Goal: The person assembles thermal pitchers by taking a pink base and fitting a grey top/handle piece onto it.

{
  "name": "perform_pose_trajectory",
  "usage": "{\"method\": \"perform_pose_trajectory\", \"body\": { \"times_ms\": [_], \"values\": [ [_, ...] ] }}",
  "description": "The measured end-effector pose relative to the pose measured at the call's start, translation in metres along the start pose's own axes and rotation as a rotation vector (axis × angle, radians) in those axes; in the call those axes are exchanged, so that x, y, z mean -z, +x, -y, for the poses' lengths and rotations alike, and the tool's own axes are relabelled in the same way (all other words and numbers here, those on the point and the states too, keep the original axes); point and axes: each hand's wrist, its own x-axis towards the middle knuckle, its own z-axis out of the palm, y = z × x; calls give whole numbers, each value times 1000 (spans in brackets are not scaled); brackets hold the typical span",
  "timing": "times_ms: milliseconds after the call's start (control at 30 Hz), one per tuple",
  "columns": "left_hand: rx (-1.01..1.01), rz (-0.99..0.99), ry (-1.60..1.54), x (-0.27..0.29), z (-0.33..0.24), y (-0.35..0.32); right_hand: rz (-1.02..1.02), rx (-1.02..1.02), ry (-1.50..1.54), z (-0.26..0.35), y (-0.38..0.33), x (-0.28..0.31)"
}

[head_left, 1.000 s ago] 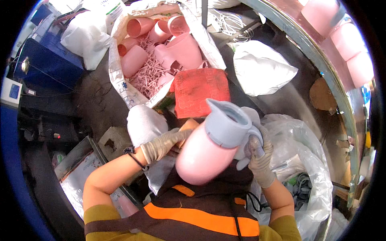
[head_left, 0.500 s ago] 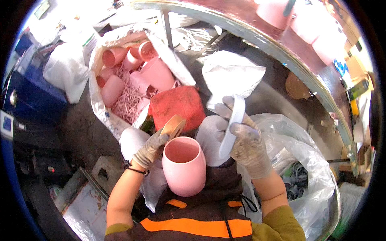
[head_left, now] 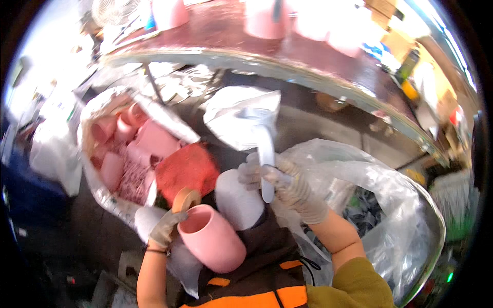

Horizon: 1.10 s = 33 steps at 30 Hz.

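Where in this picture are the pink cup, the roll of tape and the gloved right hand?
pink cup (head_left: 218, 246), head view, on its outer wall.
roll of tape (head_left: 186, 199), head view, on its rim.
right hand (head_left: 287, 187), head view, on the glove's back.

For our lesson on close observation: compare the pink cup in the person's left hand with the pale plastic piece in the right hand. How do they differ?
The pink cup is round, wide and hollow, its open mouth tilted up; the pale plastic piece is long, narrow and whitish. The left hand grips the cup at its rim, while the right hand wraps around the piece's lower half. Both hands wear grey gloves.
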Motion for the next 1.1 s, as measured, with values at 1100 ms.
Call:
{"method": "perform_pose_trajectory", "body": {
  "times_ms": [1100],
  "values": [
    [-220, -603, 655, -17, 5, 7, -1123, -28, -1829, 137, -152, 225]
  ]
}}
